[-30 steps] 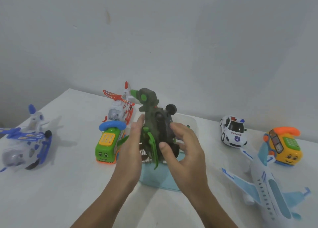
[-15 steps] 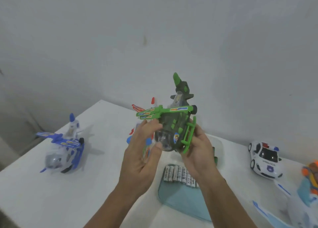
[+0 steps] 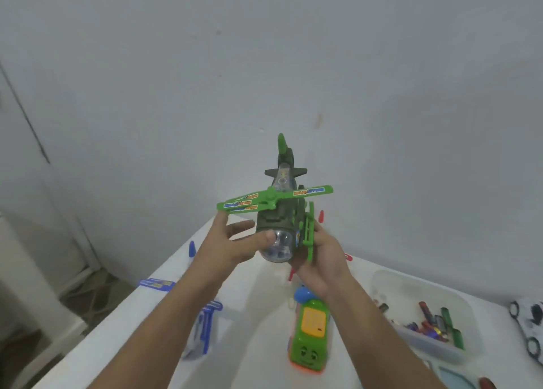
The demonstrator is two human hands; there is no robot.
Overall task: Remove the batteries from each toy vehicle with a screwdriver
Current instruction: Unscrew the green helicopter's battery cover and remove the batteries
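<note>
Right hand point(image 3: 320, 259) grips the green helicopter point(image 3: 279, 221) from below and from its right side, fingers wrapped under the belly, palm against the green skid point(image 3: 308, 233). Left hand point(image 3: 232, 244) is not gripping: fingers spread and mostly straight, thumb tip on the clear nose point(image 3: 279, 249), one fingertip up at the end of a rotor point(image 3: 273, 199) blade. The helicopter is upright, lifted well clear of the table point(image 3: 258, 306), nose toward me and tail pointing away at the wall, with its underside out of sight. Below my right wrist, a green bus toy point(image 3: 308, 338) with a smiley face and yellow keypad sits on the table. A blue-and-white helicopter point(image 3: 202, 330) is under my left forearm, mostly hidden. Red bits of a red-and-white toy point(image 3: 291, 274) show behind my right hand. A clear tub point(image 3: 411, 288) stands to the right of my right arm with loose batteries point(image 3: 426, 324) inside; the count is too blurred to read. A police car point(image 3: 529, 330) is cut off by the right edge.
</note>
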